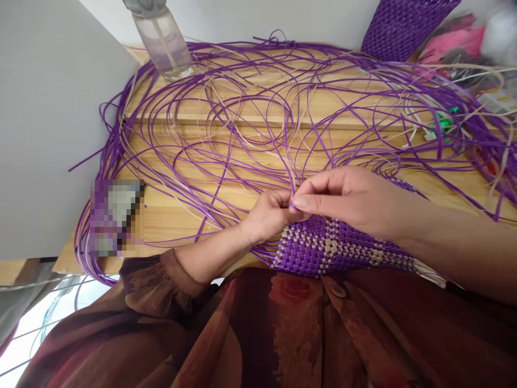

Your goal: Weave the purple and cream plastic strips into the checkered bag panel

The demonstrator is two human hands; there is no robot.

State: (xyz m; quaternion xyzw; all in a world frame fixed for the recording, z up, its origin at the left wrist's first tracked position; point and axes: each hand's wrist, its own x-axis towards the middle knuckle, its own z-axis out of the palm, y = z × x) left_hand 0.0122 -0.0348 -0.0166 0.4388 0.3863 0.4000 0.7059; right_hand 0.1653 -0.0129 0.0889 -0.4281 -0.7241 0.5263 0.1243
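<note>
A woven piece point(307, 248) of purple and beige plastic strands lies against my front at the table's near edge. At its far edge my left hand point(269, 214) is closed, pinching strands beside the weave. My right hand point(343, 199) comes in from the right, thumb and forefinger pressed together on a purple strand point(292, 186) that rises between both hands. A beige strand runs up close to it. The fingertips of the two hands almost meet, and they hide the exact crossing of the strands. Part of the weave lies under my right hand and forearm.
Long loose purple and beige strands point(161, 116) loop over the wooden table point(177, 210). A clear pump bottle point(163, 46) stands at the back left. A blurred-out object point(117, 215) lies at left. A purple woven piece point(404, 27) and pink bags point(454, 46) sit back right.
</note>
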